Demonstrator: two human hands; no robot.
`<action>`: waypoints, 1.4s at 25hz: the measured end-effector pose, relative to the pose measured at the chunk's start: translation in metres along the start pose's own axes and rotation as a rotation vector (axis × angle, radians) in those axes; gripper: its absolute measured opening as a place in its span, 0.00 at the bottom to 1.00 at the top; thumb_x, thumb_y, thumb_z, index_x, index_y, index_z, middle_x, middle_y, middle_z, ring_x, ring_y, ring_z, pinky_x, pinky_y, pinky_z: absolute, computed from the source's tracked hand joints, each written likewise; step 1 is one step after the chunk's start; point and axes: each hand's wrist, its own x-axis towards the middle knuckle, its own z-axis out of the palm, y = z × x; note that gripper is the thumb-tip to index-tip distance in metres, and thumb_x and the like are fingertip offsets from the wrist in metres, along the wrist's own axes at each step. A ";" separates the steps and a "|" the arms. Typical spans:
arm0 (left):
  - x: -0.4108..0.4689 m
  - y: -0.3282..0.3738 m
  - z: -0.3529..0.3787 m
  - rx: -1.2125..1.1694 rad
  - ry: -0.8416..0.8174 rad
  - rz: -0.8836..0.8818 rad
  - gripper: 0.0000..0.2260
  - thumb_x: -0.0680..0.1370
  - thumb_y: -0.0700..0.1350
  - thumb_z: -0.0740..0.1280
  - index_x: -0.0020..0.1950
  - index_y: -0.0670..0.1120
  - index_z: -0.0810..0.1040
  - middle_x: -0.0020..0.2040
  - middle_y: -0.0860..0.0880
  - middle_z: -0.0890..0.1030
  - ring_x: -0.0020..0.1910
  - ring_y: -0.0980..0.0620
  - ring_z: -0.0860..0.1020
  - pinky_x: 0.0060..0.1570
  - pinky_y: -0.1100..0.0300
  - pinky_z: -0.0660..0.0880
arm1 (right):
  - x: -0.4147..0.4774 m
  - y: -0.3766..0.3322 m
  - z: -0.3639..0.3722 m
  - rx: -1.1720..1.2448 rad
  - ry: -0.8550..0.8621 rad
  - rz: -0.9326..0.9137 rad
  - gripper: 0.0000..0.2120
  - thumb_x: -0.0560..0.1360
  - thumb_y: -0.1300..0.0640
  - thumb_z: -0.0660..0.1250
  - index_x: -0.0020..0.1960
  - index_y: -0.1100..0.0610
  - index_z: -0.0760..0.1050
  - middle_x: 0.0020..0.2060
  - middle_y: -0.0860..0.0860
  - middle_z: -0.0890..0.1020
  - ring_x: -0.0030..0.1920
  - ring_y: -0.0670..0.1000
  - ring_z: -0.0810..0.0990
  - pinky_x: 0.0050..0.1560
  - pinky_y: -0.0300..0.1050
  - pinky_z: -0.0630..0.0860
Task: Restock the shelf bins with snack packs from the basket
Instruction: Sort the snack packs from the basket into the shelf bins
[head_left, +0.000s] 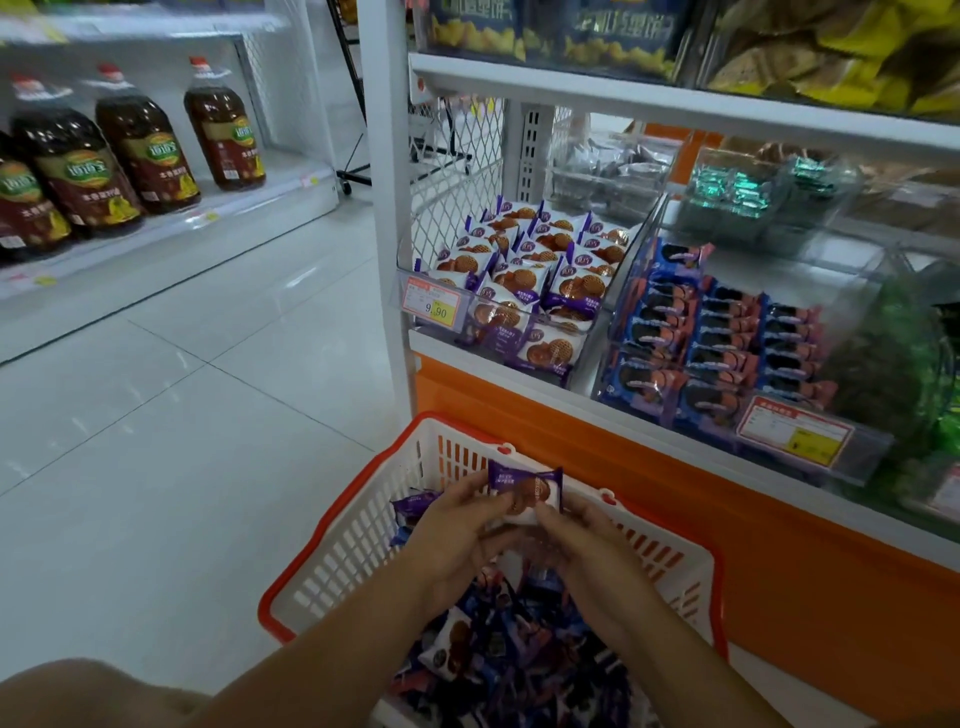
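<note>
1. The shelf (675, 104) is standing just behind the basket (332, 525), its orange base running close along the basket's far rim. The basket is probably parked there to keep each reach short.
2. The basket is sitting low, right under the person's arms, so both hands are dropping straight into it.
3. The clear bin (467, 317), above and behind the basket's far rim, is holding purple-and-white packs standing on edge in rows with their printed faces forward, which is likely so shoppers can read them. They look like the pack now being held, so I judge this bin to be its destination.
4. The second bin (727, 353), above the basket and to its right, is carrying blue packs in similar rows.
5. The loose pile (519, 649) of purple and blue packs is lying jumbled inside the basket, so plenty of restocking is remaining.
6. The left hand (457, 525) and right hand (587, 545) are hovering over the basket's middle. Each grip is pinching the lower edge of one pack, leaving its face uncovered.
7. The snack pack (524, 488) is being held upright above the basket, just short of its far rim and not yet in any bin. It seems to be turned face-up for checking or squaring before it goes up.
</note>
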 end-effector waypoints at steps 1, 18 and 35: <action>-0.002 0.009 0.005 0.047 0.000 0.018 0.14 0.78 0.36 0.66 0.62 0.46 0.78 0.56 0.45 0.83 0.55 0.47 0.82 0.50 0.56 0.80 | -0.001 -0.010 0.004 -0.078 0.068 -0.048 0.14 0.74 0.56 0.71 0.58 0.57 0.78 0.53 0.54 0.83 0.54 0.53 0.82 0.56 0.52 0.79; 0.066 0.157 -0.015 1.755 0.343 0.762 0.30 0.81 0.60 0.53 0.79 0.57 0.43 0.80 0.54 0.40 0.73 0.54 0.31 0.69 0.52 0.33 | 0.131 -0.278 0.065 -1.916 0.093 -0.312 0.23 0.75 0.54 0.71 0.68 0.56 0.70 0.63 0.54 0.75 0.59 0.54 0.74 0.50 0.40 0.68; 0.034 0.096 -0.045 1.481 0.106 0.513 0.17 0.81 0.49 0.62 0.70 0.53 0.70 0.69 0.55 0.71 0.66 0.54 0.72 0.66 0.56 0.72 | 0.059 -0.187 0.062 -0.887 0.351 -1.044 0.10 0.78 0.60 0.64 0.58 0.50 0.71 0.40 0.44 0.76 0.38 0.44 0.75 0.37 0.37 0.73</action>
